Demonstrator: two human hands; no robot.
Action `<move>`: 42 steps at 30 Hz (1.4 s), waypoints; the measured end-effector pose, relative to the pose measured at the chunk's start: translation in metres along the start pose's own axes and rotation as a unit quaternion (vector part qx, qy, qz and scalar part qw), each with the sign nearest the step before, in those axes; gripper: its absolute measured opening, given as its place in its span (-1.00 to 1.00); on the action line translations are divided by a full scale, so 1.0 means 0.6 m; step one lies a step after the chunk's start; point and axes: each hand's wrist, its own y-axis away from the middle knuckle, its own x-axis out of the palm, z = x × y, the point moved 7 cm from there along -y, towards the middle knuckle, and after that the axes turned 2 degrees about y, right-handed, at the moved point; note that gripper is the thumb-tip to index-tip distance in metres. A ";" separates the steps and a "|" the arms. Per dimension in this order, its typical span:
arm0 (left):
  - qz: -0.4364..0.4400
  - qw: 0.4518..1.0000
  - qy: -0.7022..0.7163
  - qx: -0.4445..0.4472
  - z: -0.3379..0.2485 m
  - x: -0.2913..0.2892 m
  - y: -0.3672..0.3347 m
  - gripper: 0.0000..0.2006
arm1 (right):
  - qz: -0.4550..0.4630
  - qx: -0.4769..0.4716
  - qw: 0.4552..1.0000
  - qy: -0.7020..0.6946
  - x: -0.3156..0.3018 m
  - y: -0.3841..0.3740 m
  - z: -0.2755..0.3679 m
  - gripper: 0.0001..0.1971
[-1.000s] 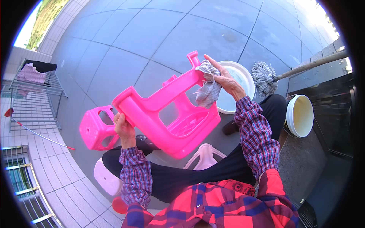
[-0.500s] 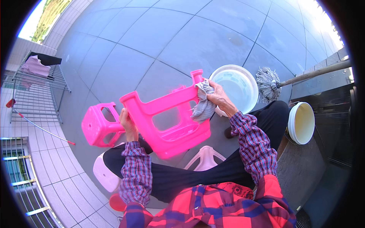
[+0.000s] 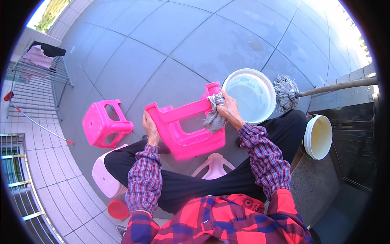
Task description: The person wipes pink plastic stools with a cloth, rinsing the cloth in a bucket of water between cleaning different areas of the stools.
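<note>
A bright pink plastic stool (image 3: pixel 191 152) is held up in front of me, tipped so its legs point away. My left hand (image 3: pixel 150 128) grips the left leg near its end. In my right hand (image 3: pixel 230 110) is a grey striped cloth (image 3: pixel 214 118), pressed around the stool's right leg; the fingertips are partly hidden by the cloth. Just beyond that hand stands a round white basin (image 3: pixel 250 95) with water in it. Another bright pink stool (image 3: pixel 106 124) rests on the floor to the left, apart from my hand.
Pale pink stools are near my knees, one on the left (image 3: pixel 106 175) and one in front (image 3: pixel 217 166). A string mop (image 3: pixel 287 93) lies right of the basin, above a white bucket (image 3: pixel 319 137). A wire rack (image 3: pixel 36 91) and a red cup-like object (image 3: pixel 118 209) are at left.
The held stool has turned and shifted slightly, its left leg now further right and my left hand with it. My right hand and the cloth have moved a little lower along the right leg.
</note>
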 end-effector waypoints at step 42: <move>0.254 0.894 -0.255 0.268 -0.236 0.137 0.133 -0.73 | 0.157 -0.069 0.942 -0.288 -0.053 -0.013 0.083 -0.63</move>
